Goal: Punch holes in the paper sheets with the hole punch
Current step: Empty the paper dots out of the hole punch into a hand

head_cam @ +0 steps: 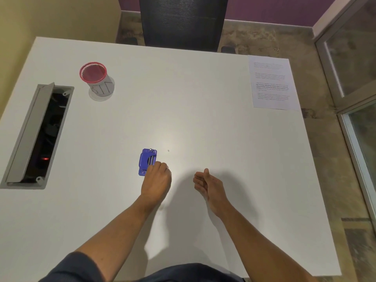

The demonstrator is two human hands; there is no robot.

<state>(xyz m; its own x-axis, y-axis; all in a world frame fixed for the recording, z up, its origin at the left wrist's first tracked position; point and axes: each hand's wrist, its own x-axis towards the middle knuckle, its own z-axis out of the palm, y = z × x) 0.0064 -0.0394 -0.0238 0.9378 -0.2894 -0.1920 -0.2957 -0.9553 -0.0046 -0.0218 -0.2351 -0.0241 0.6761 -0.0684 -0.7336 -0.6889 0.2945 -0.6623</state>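
A blue hole punch [147, 160] lies on the white table [183, 98] near the middle. My left hand [156, 178] rests on its near right corner, fingers curled over the punch's edge. My right hand [207, 183] hovers to the right of it, fingers loosely curled, holding nothing. A printed paper sheet [271, 83] lies flat at the table's far right corner, well away from both hands. A tiny paper dot [168, 150] sits on the table just right of the punch.
A red-rimmed mesh cup [95, 78] marked BIN stands at the far left. An open cable tray [38, 135] is set into the table's left side. A black chair [183, 21] stands beyond the far edge. Glass panels [358, 78] line the right.
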